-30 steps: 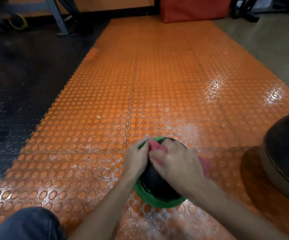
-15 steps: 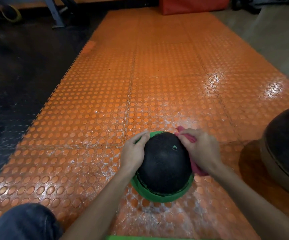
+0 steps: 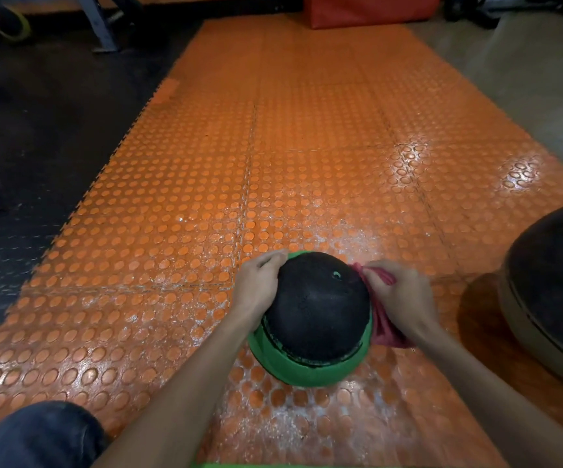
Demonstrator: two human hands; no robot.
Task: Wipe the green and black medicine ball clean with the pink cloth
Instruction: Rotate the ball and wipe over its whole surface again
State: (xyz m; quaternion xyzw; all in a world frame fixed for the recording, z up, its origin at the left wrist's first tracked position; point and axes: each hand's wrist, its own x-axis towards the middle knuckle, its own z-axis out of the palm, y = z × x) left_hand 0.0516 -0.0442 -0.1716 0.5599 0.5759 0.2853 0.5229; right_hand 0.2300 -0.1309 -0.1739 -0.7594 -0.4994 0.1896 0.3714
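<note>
The ball [image 3: 313,312] is seated on the orange studded mat [image 3: 273,163], directly in front of the person, with the black cap uppermost and the green band below.

The left hand [image 3: 256,288] is laid against the ball's left flank, its fingers [image 3: 270,263] curled over the far upper edge. This grip is judged to act as a brace, so that the ball is not rolled away by wiping pressure from the opposite side.

The cloth [image 3: 383,319] is bunched in the right hand [image 3: 405,295], pinched between the thumb and curled fingers and pressed to the ball's right flank. A tail of cloth hangs toward the mat. The bunching is judged to give a thick pad under the fingers.

The black top is left uncovered. The underside is hidden against the mat, so a turn of the ball is likely to be needed before it can be reached.

A larger ball [image 3: 556,282] lies well apart at the right, out of the way of the work.
</note>
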